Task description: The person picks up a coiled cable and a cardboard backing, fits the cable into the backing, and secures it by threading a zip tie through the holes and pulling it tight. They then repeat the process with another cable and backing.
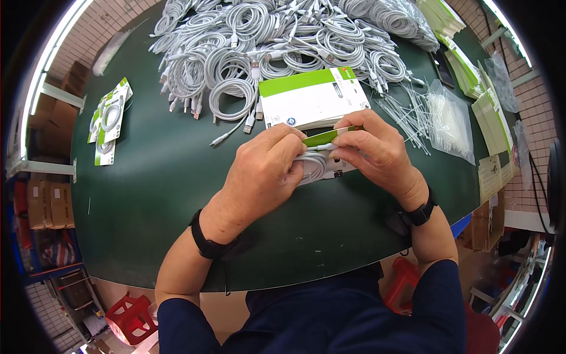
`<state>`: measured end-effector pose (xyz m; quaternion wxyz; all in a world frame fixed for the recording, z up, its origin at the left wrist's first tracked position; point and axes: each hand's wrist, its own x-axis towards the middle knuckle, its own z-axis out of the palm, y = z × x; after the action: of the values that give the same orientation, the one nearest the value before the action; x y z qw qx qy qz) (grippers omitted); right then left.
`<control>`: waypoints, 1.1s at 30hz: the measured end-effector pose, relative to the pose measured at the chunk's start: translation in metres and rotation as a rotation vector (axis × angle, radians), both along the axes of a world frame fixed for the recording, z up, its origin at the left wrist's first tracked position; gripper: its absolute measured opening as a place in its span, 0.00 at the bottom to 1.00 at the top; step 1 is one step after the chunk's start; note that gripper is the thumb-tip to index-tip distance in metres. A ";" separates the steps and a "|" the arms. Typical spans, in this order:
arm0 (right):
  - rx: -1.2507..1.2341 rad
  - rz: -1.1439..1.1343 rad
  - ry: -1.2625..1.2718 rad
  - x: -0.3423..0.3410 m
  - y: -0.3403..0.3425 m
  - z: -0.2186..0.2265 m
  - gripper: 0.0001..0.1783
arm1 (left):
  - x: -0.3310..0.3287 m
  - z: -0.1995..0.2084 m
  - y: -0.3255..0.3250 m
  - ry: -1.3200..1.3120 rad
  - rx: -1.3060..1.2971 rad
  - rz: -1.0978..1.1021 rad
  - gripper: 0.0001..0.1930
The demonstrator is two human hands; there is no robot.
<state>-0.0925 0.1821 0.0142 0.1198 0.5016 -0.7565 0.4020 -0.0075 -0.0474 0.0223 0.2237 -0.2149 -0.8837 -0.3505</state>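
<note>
Both hands meet over the near middle of the green table. Between them is a coiled grey-white charging cable point(314, 167) lying against a green-and-white backing card point(322, 138). My left hand point(263, 163) is closed on the left side of the cable coil and card, its fingertips partly hidden. With thumb and fingers, my right hand point(377, 154) pinches the card's right side near a cable plug. One dark-ended plug point(338, 174) sticks out below the coil. Just beyond my hands lies a stack of green-and-white cards point(312, 97).
A large heap of coiled cables point(242, 53) covers the far table. On the left lie several carded cables point(110, 121). To the right are loose white cable ties point(407, 115), a clear bag of ties point(449, 127) and card stacks point(490, 118). A red stool point(131, 318) stands below left.
</note>
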 end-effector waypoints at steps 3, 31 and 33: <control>-0.019 -0.003 0.055 0.000 0.000 -0.001 0.18 | 0.002 0.002 -0.001 0.013 -0.017 -0.006 0.12; -0.014 -0.109 0.202 0.003 -0.006 -0.004 0.17 | 0.000 -0.013 -0.001 0.129 -0.009 -0.023 0.11; -0.015 -0.121 0.206 0.003 -0.007 -0.004 0.17 | -0.001 -0.014 -0.002 0.139 -0.010 -0.023 0.10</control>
<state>-0.0895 0.1756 0.0107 0.2248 0.4928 -0.7660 0.3462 -0.0082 -0.0493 0.0081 0.2795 -0.2501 -0.8652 -0.3329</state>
